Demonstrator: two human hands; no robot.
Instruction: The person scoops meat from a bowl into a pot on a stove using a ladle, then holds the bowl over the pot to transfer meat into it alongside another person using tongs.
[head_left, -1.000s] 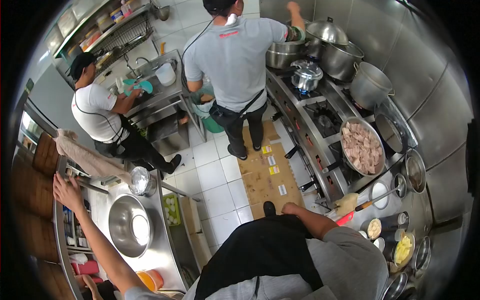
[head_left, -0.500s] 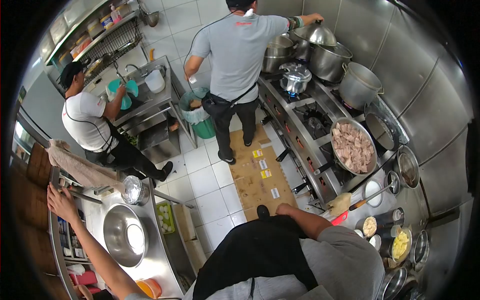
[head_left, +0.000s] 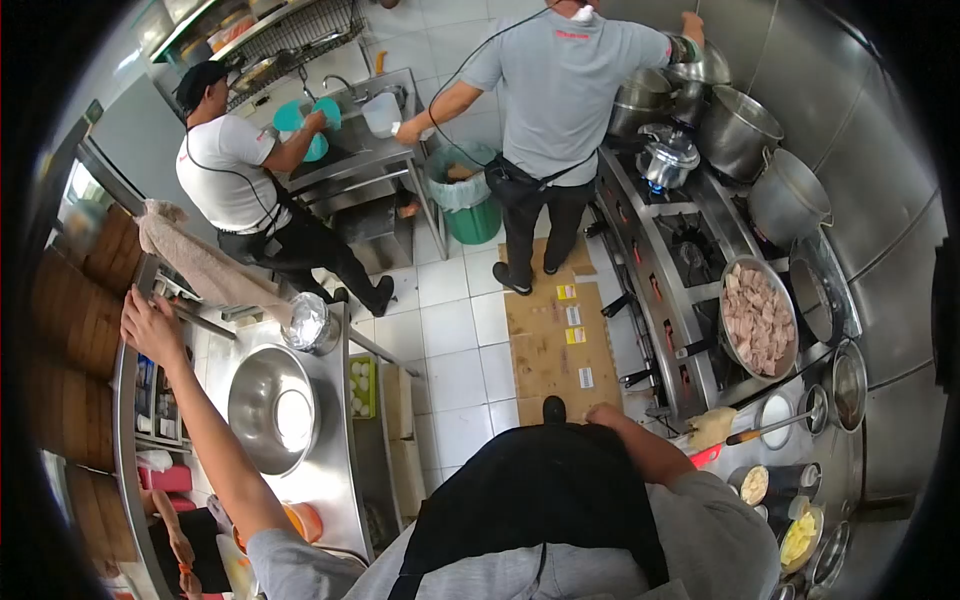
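Note:
My left hand [head_left: 152, 328] reaches out to the far left, fingers apart, resting on the metal edge of the ledge [head_left: 128, 420]. It holds nothing that I can see. A beige towel [head_left: 205, 260] hangs just beyond it, near a foil-covered container [head_left: 308, 322]. Below and right of that hand, a large steel bowl [head_left: 272, 410] stands on the steel counter [head_left: 335, 490]. My right hand [head_left: 603, 413] is low in front of my black apron [head_left: 530, 510], above the cardboard on the floor. Its fingers are hidden from view.
A pan of cut meat [head_left: 758, 318] sits on the stove [head_left: 690, 290] at right, with several pots behind. One co-worker [head_left: 560, 100] stands at the stove, another [head_left: 235, 170] at the sink. A third person's hands [head_left: 180, 550] show at lower left. Cardboard [head_left: 555, 350] covers floor tiles.
The whole view has shifted, so things appear farther right. The stove co-worker's left arm has swung out toward the sink. More of the person at lower left shows. My left hand stays on the edge.

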